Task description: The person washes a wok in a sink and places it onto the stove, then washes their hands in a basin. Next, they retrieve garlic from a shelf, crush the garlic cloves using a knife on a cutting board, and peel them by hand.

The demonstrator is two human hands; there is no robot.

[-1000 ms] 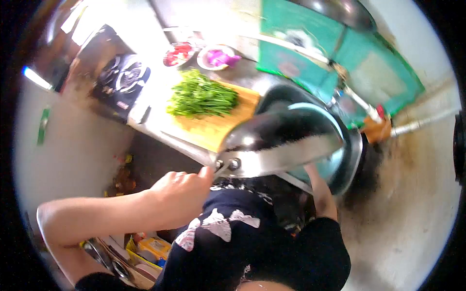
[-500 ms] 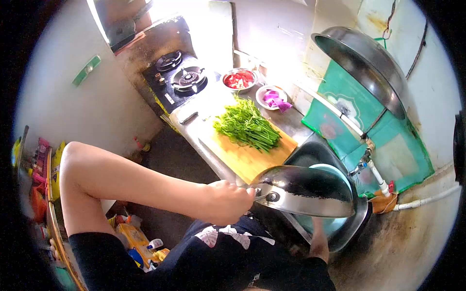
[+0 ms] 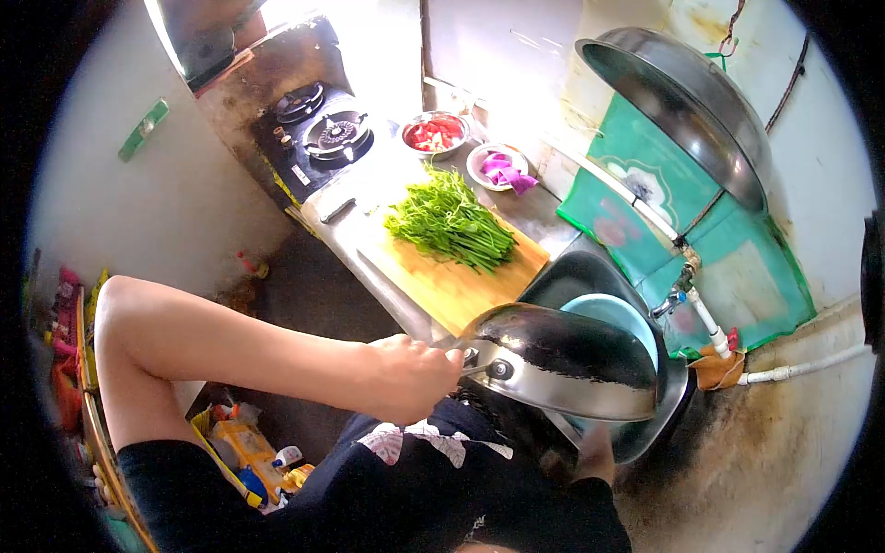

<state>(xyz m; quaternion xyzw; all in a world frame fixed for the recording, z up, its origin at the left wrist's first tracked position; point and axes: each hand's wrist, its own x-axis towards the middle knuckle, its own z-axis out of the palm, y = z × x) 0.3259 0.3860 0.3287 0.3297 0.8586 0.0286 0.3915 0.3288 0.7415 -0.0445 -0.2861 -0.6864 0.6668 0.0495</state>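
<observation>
My left hand (image 3: 410,373) is closed around the handle of a wok (image 3: 572,359). The wok is tilted on its side over the sink (image 3: 678,405), its blackened outer face towards me. Behind the wok, a light blue basin (image 3: 618,313) sits in the sink, partly covered. My right hand (image 3: 595,447) reaches up under the wok's lower edge; its fingers are hidden behind the pan. Left of the sink, long green vegetable stalks (image 3: 452,221) lie heaped on a wooden cutting board (image 3: 424,286).
Beyond the board stand a metal bowl of red pieces (image 3: 433,134) and a white bowl (image 3: 477,166) with purple pieces. A knife (image 3: 338,210) lies near the counter's left edge, before the gas stove (image 3: 318,129). A faucet (image 3: 673,300) and a large hanging metal basin (image 3: 682,120) are at the right.
The whole view has shifted, so the scene sits slightly further left and up. My left hand keeps hold of the wok. My right hand's fingers stay hidden behind it.
</observation>
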